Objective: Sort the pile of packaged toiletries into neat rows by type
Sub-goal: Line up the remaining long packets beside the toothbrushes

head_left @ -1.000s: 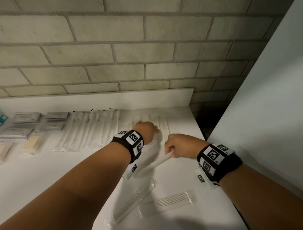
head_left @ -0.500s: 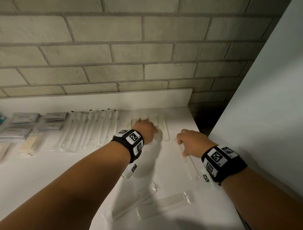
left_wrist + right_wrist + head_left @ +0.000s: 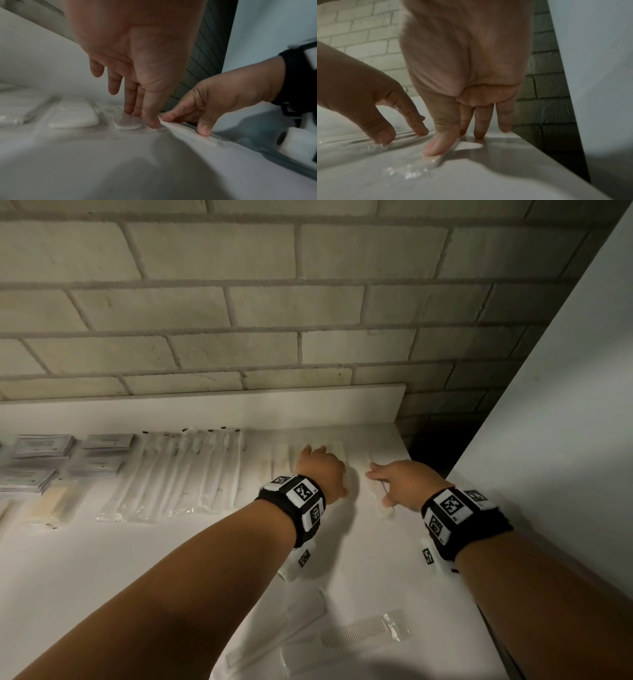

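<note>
A flat wrapped packet [image 3: 376, 491] is lying at the right end of the back row on the counter [image 3: 102, 559], and the right hand [image 3: 402, 482] is pressing it down with nearly straight fingers [image 3: 435, 147], gripping nothing. Just beside it, the left hand [image 3: 320, 470] is resting extended fingers [image 3: 150, 121] on the neighbouring packets [image 3: 127, 123], pinning them flat; it too is holding nothing. Further left, long clear sleeves [image 3: 185, 474] are forming a second row, with flat sachets [image 3: 44, 446] beyond them. Near the front edge, two wrapped combs [image 3: 359, 633] are lying loose and askew, still unsorted.

The step in hand appears to be aligning the new packet with its row. To do it well, the right fingers should be sliding the packet sideways until its long edge is meeting its neighbour, parallel and level at the ends, while the left hand is steadying the row against shifting. The glossy wrappers probably slip easily, so light, even pressure is advisable.
</note>
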The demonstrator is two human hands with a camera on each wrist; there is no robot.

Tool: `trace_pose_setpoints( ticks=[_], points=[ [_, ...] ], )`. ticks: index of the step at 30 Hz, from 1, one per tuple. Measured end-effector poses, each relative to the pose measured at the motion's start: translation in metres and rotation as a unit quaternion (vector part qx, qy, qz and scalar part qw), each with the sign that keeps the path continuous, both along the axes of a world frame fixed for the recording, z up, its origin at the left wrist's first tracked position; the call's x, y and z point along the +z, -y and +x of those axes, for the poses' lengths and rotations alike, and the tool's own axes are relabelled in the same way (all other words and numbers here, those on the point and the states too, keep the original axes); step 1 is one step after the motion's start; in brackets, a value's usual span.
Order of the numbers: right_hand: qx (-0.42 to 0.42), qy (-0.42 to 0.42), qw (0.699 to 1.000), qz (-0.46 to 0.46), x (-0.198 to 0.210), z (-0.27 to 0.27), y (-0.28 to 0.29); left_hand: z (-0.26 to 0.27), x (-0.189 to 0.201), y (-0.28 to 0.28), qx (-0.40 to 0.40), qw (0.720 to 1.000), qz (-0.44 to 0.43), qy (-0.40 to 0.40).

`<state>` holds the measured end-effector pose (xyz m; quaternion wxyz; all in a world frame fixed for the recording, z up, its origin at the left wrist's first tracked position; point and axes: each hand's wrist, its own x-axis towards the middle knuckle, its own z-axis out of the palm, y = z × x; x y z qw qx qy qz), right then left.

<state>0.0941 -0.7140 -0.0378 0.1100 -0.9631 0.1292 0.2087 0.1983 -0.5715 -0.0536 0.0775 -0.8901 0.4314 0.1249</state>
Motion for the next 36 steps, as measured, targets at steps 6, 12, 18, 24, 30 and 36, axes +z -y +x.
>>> trace_pose_setpoints(
  ticks=[6,12,18,24,30,36],
  points=[
    [0.031,-0.003,1.000,0.001,-0.001,0.023,-0.006,0.000,-0.004,0.002,0.020,1.000,-0.001,-0.001],
    [-0.002,0.022,0.999,0.035,-0.010,0.028,-0.006,0.001,-0.003,0.001,0.019,1.000,-0.001,-0.017],
    [0.029,0.075,0.991,0.109,0.021,-0.002,-0.053,0.005,0.006,-0.005,-0.011,1.000,0.011,-0.023],
    [0.297,-0.055,0.952,0.043,-0.002,-0.035,-0.147,0.011,0.014,-0.011,-0.026,0.998,0.031,-0.057],
    [0.232,-0.059,0.970,0.034,-0.001,-0.032,-0.120,0.015,0.014,-0.008,-0.028,0.995,0.065,-0.064],
    [0.017,-0.037,0.999,0.016,0.027,-0.042,-0.039,0.020,0.013,-0.012,-0.037,0.995,0.050,-0.083]
  ],
)
